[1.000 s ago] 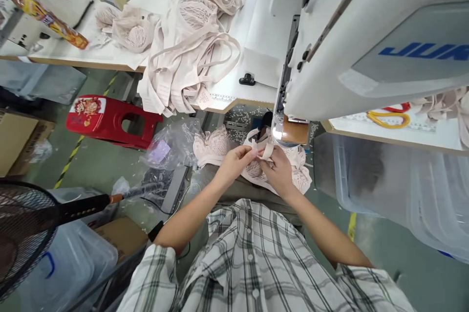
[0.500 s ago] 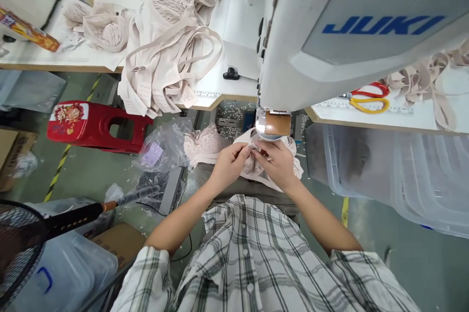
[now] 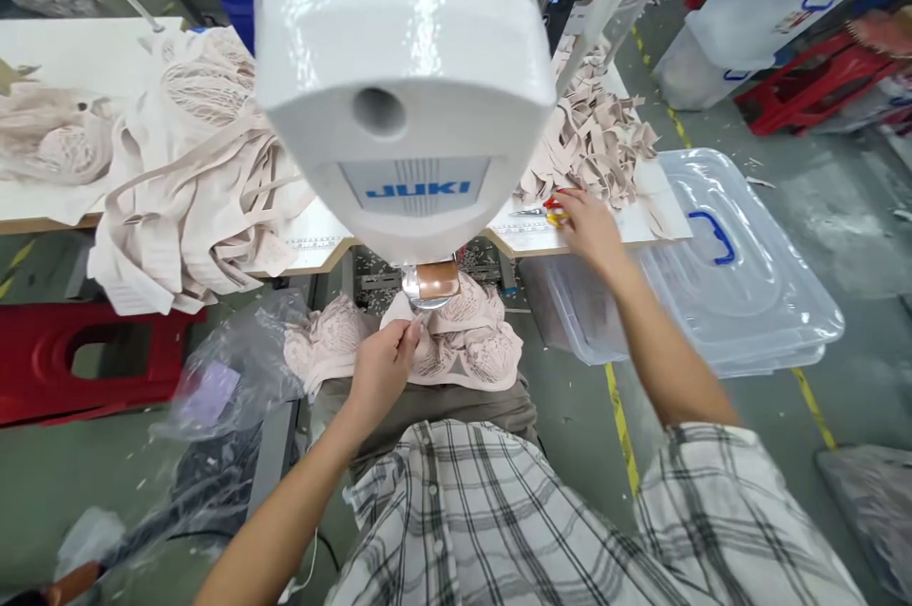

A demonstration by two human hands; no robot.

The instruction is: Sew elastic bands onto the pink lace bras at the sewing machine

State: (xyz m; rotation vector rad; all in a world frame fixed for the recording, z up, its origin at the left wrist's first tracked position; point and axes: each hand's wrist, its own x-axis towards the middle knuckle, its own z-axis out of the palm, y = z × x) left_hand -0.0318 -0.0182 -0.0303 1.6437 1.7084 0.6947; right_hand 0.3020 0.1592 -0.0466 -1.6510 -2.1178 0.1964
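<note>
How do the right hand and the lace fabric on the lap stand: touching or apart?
Apart: the head view shows table edge and floor between right hand and lace fabric.

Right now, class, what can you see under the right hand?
Red-and-yellow-handled scissors, partly covered by the right hand. Anything directly beneath the palm is hidden.

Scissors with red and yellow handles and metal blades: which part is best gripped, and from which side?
Probably the red and yellow handles, approached from the person's right and near side. The metal blades point left over the white tabletop, so the handle end faces the right hand, whose fingertips are there.
</note>
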